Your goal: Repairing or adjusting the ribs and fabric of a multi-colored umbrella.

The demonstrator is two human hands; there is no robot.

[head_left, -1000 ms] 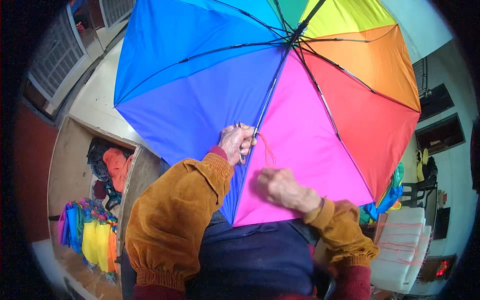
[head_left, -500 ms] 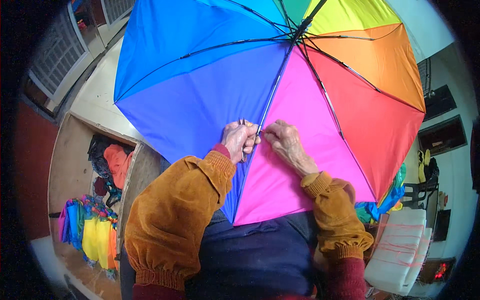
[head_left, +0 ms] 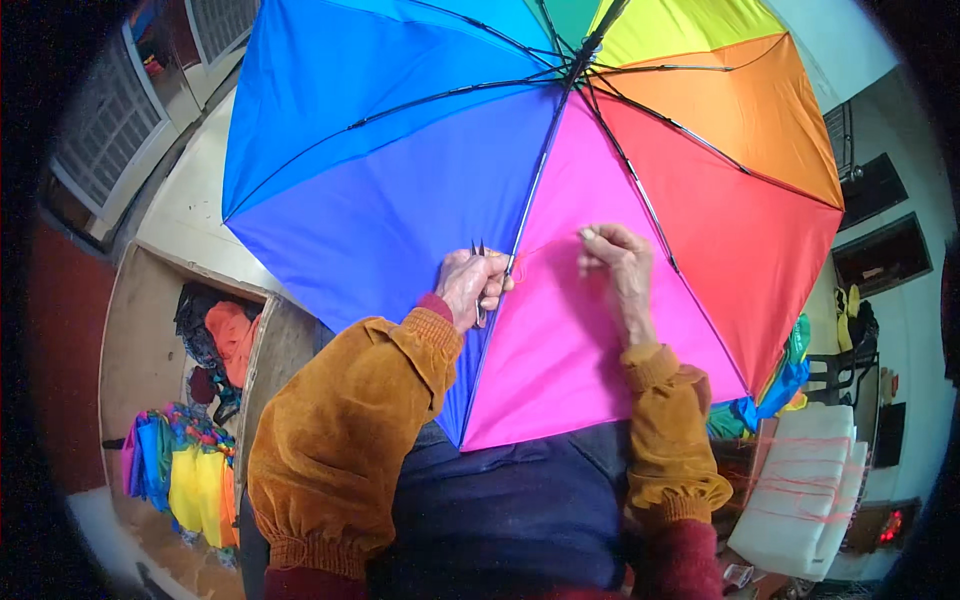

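Observation:
An open rainbow umbrella (head_left: 390,180) lies inside-up over my lap, its black ribs meeting at the hub (head_left: 578,68). My left hand (head_left: 474,284) is closed around a rib (head_left: 531,200) at the seam between the purple and pink panels. The same hand holds small metal scissors (head_left: 478,247), whose two pointed tips stick up past the fingers. Over the pink panel, my right hand (head_left: 618,262) pinches a thin reddish thread (head_left: 548,246), which stretches across to the rib by my left hand. Whether a needle is between the right fingertips is too small to tell.
On the left, a wooden box (head_left: 140,330) contains folded rainbow umbrellas (head_left: 190,480) and dark and orange cloth (head_left: 233,335). White blocks wound with red thread (head_left: 795,480) stand at lower right. Beyond them is a dark chair (head_left: 845,375).
My right hand has moved right, away from the rib, drawing the thread out. My left hand keeps its hold. The umbrella has shifted slightly left in view.

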